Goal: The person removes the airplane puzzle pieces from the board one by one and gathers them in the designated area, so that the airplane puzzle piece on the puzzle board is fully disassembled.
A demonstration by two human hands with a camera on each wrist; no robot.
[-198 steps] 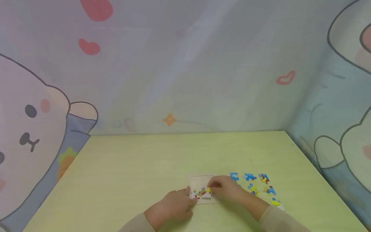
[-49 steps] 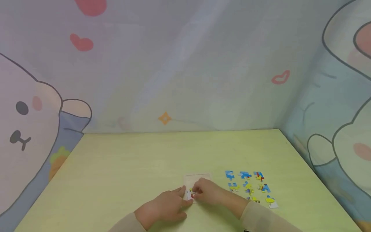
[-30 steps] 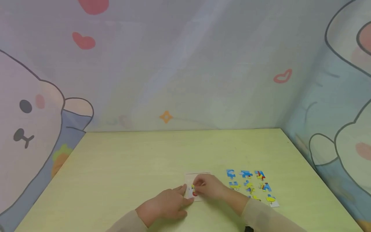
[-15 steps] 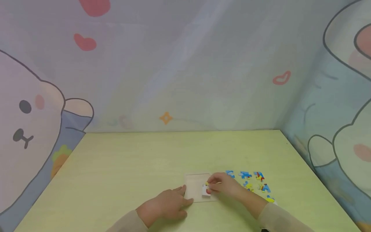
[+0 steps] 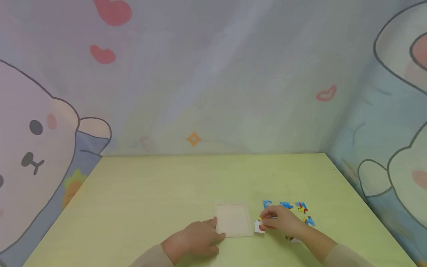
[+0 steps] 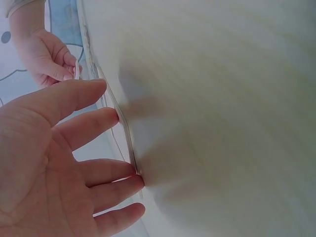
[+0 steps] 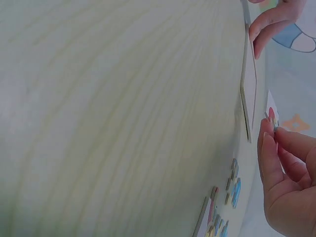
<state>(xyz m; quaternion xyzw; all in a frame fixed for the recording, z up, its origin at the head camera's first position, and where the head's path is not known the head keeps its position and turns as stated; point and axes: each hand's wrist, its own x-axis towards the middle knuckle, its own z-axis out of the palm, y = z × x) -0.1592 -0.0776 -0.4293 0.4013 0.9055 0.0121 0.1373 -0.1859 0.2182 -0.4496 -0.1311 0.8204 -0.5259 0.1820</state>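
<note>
A square, pale wooden puzzle tray [image 5: 234, 221] lies on the table, its inside showing bare wood. Along its left edge, my left hand [image 5: 200, 237] touches the frame with fairly straight fingers; the left wrist view shows those fingers [image 6: 106, 170] spread against the rim. Just right of the tray, my right hand [image 5: 281, 221] pinches a white jigsaw piece [image 5: 258, 227] with a red and yellow print between thumb and fingertips. In the right wrist view the piece [image 7: 270, 104] stands tilted above the table. My right hand and forearm cover part of the other pieces.
Several blue, yellow and red jigsaw pieces [image 5: 301, 207] lie spaced out on the pale table [image 5: 160, 193], around and behind the right hand. A printed cloth [image 5: 213, 92] with bears and hearts hangs along the back and sides.
My right hand has taken the white and red piece from the tray's left side and carried it rightward past the frame. Earlier, several pieces lay in the tray. My left hand stays at its edge.
</note>
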